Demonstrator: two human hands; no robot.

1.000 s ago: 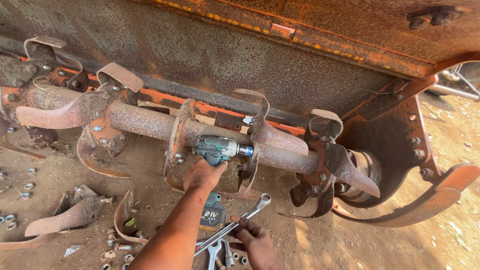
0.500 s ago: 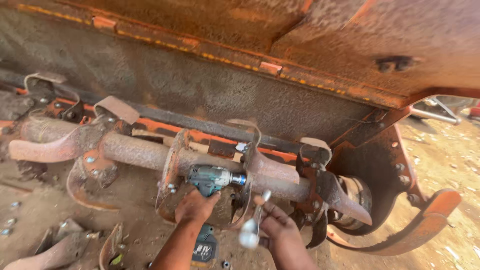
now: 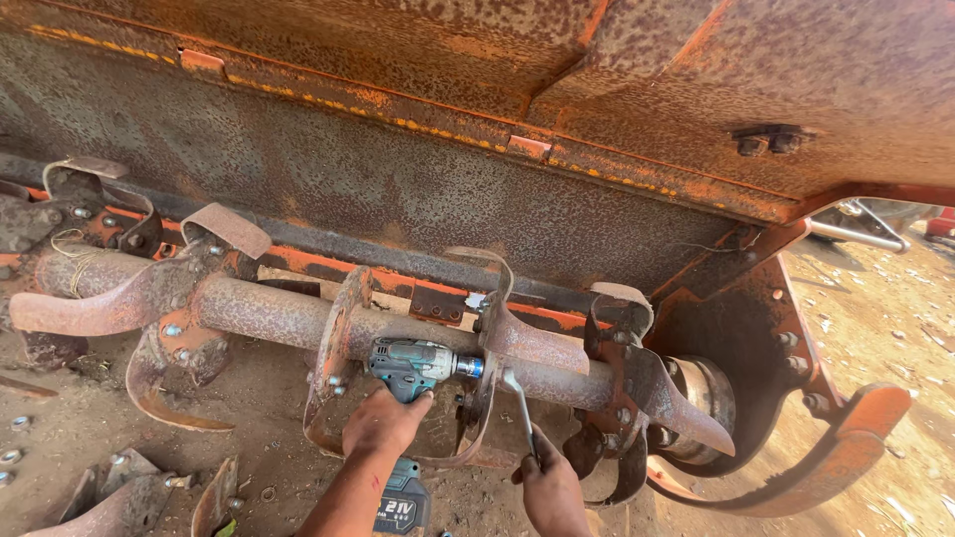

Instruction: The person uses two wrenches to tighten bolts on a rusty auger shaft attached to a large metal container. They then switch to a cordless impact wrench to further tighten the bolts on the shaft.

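Note:
My left hand (image 3: 383, 425) grips a teal cordless impact wrench (image 3: 416, 363) by its handle. The tool's nose points right, against a rusty blade flange (image 3: 489, 383) on the tiller's rotor shaft (image 3: 269, 313). My right hand (image 3: 550, 487) holds a silver spanner (image 3: 519, 410) upright. The spanner's head reaches the right side of the same flange, just right of the tool's nose. Curved rusty blades (image 3: 90, 308) stick out all along the shaft.
The rusty orange hood (image 3: 557, 89) of the tiller hangs over the shaft. A side plate and skid (image 3: 796, 438) close off the right end. Loose blades (image 3: 119, 497) and bolts (image 3: 18, 423) lie on the dirt at lower left.
My right hand lifted the spanner off the ground and brought it up to the flange. The view moved closer and tilted up; my left hand stayed on the impact wrench.

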